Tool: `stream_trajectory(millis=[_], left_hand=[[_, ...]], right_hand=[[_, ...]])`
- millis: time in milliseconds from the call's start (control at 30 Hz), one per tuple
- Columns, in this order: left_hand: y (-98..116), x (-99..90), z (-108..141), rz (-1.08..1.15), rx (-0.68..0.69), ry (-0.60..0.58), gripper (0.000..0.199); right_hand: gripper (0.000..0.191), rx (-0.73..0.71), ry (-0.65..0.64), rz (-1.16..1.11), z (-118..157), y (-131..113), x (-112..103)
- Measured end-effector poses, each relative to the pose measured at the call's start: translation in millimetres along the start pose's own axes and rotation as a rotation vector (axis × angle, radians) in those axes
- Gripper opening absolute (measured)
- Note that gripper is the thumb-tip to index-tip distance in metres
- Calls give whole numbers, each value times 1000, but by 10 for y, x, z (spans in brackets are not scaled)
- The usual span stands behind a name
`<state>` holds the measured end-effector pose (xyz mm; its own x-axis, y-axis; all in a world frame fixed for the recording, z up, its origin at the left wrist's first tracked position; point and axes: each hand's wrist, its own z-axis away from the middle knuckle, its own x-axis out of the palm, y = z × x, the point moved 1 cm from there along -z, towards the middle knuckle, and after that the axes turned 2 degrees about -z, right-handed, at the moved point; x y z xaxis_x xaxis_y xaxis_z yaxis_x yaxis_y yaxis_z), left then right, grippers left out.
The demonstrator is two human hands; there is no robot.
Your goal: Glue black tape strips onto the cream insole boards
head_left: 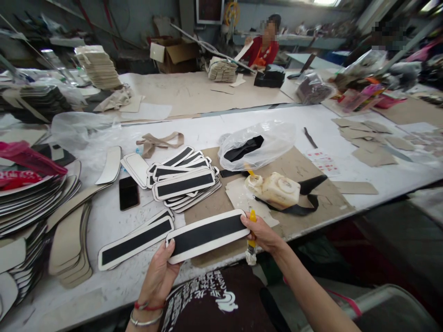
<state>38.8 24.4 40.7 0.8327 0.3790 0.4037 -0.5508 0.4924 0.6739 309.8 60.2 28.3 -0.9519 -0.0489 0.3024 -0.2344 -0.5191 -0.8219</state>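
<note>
A long white piece with a black strip is held between both hands above the table's front edge. My left hand grips its left end, thumb on top. My right hand pinches its right end and also holds a yellow-handled brush, whose whitish, caked bristles point down. Two similar strips lie just left of the held piece. Behind them sits a pile of black-and-white strips. To the right, a stained glue container rests on brown board.
A phone lies left of the pile. Stacks of curved pieces fill the left side. A plastic bag with black material lies behind the container. Black straps are beside it. A person in red sits across the table.
</note>
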Motion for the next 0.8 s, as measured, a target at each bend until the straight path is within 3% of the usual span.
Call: stream_trajectory(millis=[100,267,433,633,800], left_hand=[[-26,-28,-14,37,-12,20,20],[51,-52,1,-46,18,-20,29],[107,-59,15,-114,22,-16,42],[154,-39,33,17,27,-84,41],[182,-70,-13,75,8,-97,38]], right_hand=[[36,30,15,-49,-20,16,8],[37,2,99,214,-75,-25,45],[35,23,113,321,-130,-78,91],[33,44,4,178,-192,-41,85],[35,90,7,151,-292,-25,93]])
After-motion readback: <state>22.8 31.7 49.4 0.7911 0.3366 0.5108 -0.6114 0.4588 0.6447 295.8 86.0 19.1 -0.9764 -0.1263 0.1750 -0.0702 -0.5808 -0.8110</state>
